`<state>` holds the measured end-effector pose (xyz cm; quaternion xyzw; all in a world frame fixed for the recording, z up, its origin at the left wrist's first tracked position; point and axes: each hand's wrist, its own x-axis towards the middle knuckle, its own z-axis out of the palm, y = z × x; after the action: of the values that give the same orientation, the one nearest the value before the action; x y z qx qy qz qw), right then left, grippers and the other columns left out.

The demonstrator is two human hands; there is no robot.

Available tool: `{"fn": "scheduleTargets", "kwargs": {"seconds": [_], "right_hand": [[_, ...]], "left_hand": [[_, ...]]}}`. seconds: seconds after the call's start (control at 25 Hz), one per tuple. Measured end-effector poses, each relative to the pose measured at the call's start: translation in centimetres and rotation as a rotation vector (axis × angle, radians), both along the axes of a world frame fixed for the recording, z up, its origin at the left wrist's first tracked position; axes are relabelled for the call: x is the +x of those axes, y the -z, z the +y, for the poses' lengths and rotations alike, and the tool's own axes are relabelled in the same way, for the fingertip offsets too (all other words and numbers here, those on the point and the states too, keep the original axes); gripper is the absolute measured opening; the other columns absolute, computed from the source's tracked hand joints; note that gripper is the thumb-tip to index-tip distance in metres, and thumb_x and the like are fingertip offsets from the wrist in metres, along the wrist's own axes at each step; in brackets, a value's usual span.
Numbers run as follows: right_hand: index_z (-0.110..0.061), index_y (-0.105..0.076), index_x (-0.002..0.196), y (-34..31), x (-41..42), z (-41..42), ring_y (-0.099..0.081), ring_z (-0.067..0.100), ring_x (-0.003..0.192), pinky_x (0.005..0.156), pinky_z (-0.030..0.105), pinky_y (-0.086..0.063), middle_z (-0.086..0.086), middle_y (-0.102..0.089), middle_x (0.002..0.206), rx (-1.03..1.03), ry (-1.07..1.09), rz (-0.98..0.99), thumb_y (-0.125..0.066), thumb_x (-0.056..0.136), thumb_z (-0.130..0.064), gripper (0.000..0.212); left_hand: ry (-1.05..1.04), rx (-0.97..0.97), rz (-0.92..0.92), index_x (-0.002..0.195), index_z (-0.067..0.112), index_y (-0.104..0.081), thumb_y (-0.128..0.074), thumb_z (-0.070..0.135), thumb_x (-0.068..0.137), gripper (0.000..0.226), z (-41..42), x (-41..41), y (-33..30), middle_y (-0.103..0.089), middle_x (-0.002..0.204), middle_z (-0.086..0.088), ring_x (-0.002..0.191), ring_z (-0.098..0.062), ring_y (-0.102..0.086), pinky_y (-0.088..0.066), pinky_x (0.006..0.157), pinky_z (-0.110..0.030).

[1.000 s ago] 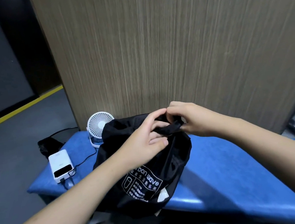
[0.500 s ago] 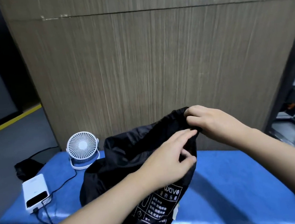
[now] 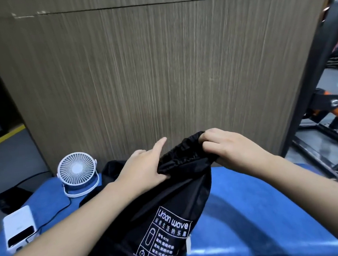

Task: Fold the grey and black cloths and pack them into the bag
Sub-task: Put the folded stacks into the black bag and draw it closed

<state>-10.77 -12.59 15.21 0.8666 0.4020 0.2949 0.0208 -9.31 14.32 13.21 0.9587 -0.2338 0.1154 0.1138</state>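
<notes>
A black drawstring bag (image 3: pixel 154 221) with a white "Urban wave" print stands on the blue padded bench (image 3: pixel 259 212). Its gathered mouth is bunched between my hands. My left hand (image 3: pixel 145 167) grips the left side of the gathered rim, its index finger pointing up. At the right end of the rim my right hand (image 3: pixel 228 150) holds the fabric with curled fingers. No grey or black cloth shows outside the bag; the bag's inside is hidden.
A small white desk fan (image 3: pixel 77 174) stands at the bench's back left, its cable running to a white power bank (image 3: pixel 19 229) near the left edge. A wood-grain panel (image 3: pixel 157 76) rises right behind the bench. Black and orange metal frames (image 3: pixel 332 112) stand to the right.
Both hands have drawn the bag's mouth into a tighter gathered bunch and lifted it up and to the right. My left index finger now sticks out. The view has shifted right.
</notes>
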Motion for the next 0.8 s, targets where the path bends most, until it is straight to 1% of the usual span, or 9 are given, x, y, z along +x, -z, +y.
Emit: {"fn": "scheduleTargets", "kwargs": {"seconds": [0.08,0.12,0.24,0.32,0.4,0.48,0.56,0.68,0.8], "right_hand": [[-0.011,-0.055,0.09,0.3,-0.3,-0.2,-0.058,0.027,0.102,0.074,0.035,-0.053,0.003,-0.062,0.106,-0.015,0.009,0.064,-0.067,0.081,-0.002,0.017],[-0.012,-0.056,0.092,0.3,-0.5,-0.3,-0.056,0.025,0.101,0.08,0.034,-0.05,0.0,-0.061,0.104,-0.007,0.015,0.116,-0.066,0.08,-0.007,0.016],[-0.023,-0.055,0.098,0.4,-1.4,0.2,-0.047,0.01,0.099,0.089,0.032,-0.038,-0.012,-0.057,0.095,0.128,0.092,0.327,-0.053,0.083,-0.035,0.019],[-0.03,-0.056,0.102,0.4,-1.6,1.2,-0.039,0.0,0.106,0.097,0.03,-0.03,-0.012,-0.057,0.098,0.231,0.175,0.464,-0.04,0.085,-0.055,0.035],[-0.036,-0.061,0.11,0.3,-1.5,2.5,-0.036,-0.001,0.117,0.11,0.031,-0.02,-0.015,-0.061,0.108,0.313,0.254,0.556,-0.03,0.088,-0.068,0.05],[-0.04,-0.065,0.117,0.4,-1.2,3.9,-0.036,0.008,0.132,0.12,0.043,-0.006,-0.019,-0.064,0.116,0.346,0.349,0.591,-0.033,0.095,-0.067,0.047],[-0.039,-0.07,0.11,0.9,-0.9,5.4,-0.039,0.012,0.133,0.121,0.052,0.002,-0.019,-0.068,0.109,0.393,0.441,0.559,-0.041,0.096,-0.062,0.039],[-0.033,-0.068,0.078,1.3,-0.6,7.2,-0.057,0.01,0.106,0.12,0.056,-0.003,-0.017,-0.066,0.079,0.487,0.502,0.487,-0.059,0.09,-0.054,0.025],[-0.025,-0.063,0.069,1.2,0.0,7.4,-0.062,0.008,0.082,0.116,0.057,-0.021,-0.015,-0.066,0.068,0.661,0.447,0.576,-0.066,0.088,-0.041,0.025]], "left_hand": [[0.006,-0.011,-0.06,0.151,0.032,-0.02,-0.069,0.026,0.084,0.083,0.3,0.0,0.3,-0.064,0.098,0.006,0.105,-0.024,-0.059,-0.04,0.082,-0.03],[0.018,-0.027,-0.069,0.146,0.033,-0.026,-0.067,0.021,0.085,0.075,0.4,-0.1,0.4,-0.065,0.108,0.008,0.103,-0.023,-0.061,-0.042,0.079,-0.031],[0.065,-0.096,-0.058,0.135,0.033,-0.034,-0.063,0.015,0.085,0.06,0.8,0.0,0.8,-0.062,0.124,0.012,0.105,-0.022,-0.063,-0.047,0.084,-0.036],[0.097,-0.138,-0.052,0.133,0.034,-0.035,-0.062,0.016,0.087,0.056,1.0,0.1,1.2,-0.063,0.123,0.013,0.105,-0.021,-0.063,-0.048,0.085,-0.037],[0.13,-0.14,-0.083,0.132,0.035,-0.036,-0.062,0.021,0.088,0.053,1.0,0.1,1.5,-0.062,0.122,0.015,0.105,-0.019,-0.063,-0.048,0.083,-0.035],[0.169,-0.136,-0.119,0.132,0.036,-0.038,-0.061,0.025,0.089,0.051,1.0,-0.1,1.4,-0.061,0.123,0.016,0.105,-0.015,-0.063,-0.049,0.084,-0.033],[0.219,-0.102,-0.177,0.133,0.037,-0.04,-0.06,0.025,0.087,0.051,0.9,-0.2,1.3,-0.06,0.12,0.014,0.103,-0.015,-0.063,-0.051,0.084,-0.037],[0.241,-0.024,-0.288,0.132,0.036,-0.045,-0.06,0.031,0.09,0.045,0.8,0.1,1.7,-0.059,0.109,0.01,0.092,-0.018,-0.064,-0.051,0.074,-0.035],[0.221,-0.008,-0.301,0.133,0.035,-0.041,-0.059,0.032,0.092,0.045,1.0,0.3,2.1,-0.061,0.114,0.011,0.092,-0.018,-0.065,-0.051,0.076,-0.036]]}}
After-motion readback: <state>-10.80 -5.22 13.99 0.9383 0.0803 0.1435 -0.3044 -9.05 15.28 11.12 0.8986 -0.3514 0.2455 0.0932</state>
